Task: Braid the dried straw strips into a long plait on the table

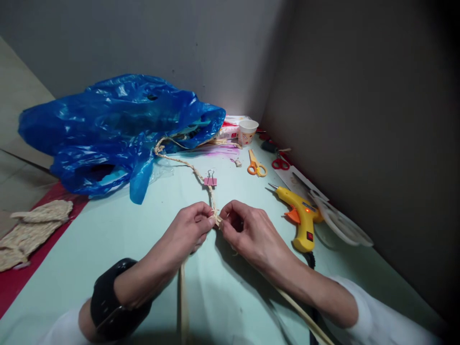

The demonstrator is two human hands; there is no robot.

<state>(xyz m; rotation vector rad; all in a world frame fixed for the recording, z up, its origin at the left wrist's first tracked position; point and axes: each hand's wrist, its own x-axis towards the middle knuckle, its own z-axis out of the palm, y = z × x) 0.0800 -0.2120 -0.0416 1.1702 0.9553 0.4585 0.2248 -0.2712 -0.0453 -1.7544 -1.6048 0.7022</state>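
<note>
Over a pale green tabletop (pixel 125 230), both hands (pixel 189 227) (pixel 251 234) pinch the braided cord (pixel 212 195) between them, its length lying ahead.

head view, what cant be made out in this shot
All in the head view:
How the strands cross at the near end of the braid: covered by the left hand and right hand.
Most of what is in the blue bag: hidden by its plastic.
Far end of the black cord: cut off by the bottom edge.
Print on the packet: too small, partly behind the cup.
</note>
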